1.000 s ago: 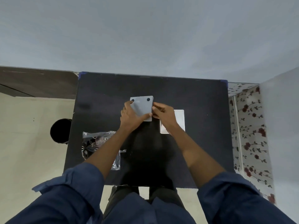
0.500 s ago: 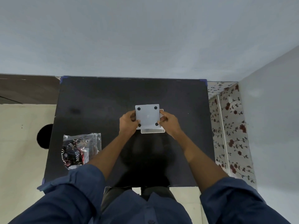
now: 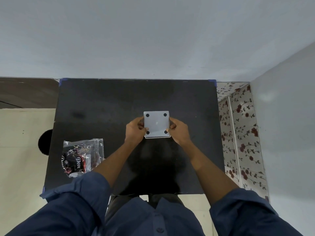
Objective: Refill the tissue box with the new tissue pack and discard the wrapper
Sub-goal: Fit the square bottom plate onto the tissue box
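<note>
On the table (image 3: 102,106), centre: one tissue box (image 3: 156,123), four black feet up.
Near left: one wrapper (image 3: 81,156).
My grip: left hand (image 3: 134,132) and right hand (image 3: 179,132) clamp the box's sides.

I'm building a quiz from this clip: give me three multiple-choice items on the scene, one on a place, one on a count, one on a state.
1. Where does the printed plastic wrapper lie on the black table?
A. near the person's left arm
B. at the far right corner
C. under the box

2. How many black dots show on the white box panel?
A. two
B. four
C. six

3. How is the box held?
A. by the left hand only
B. by nobody
C. by both, the right hand too

Answers: 1 A, it lies at the near left; 2 B, one dot per corner; 3 C, fingers grip both sides.
</note>
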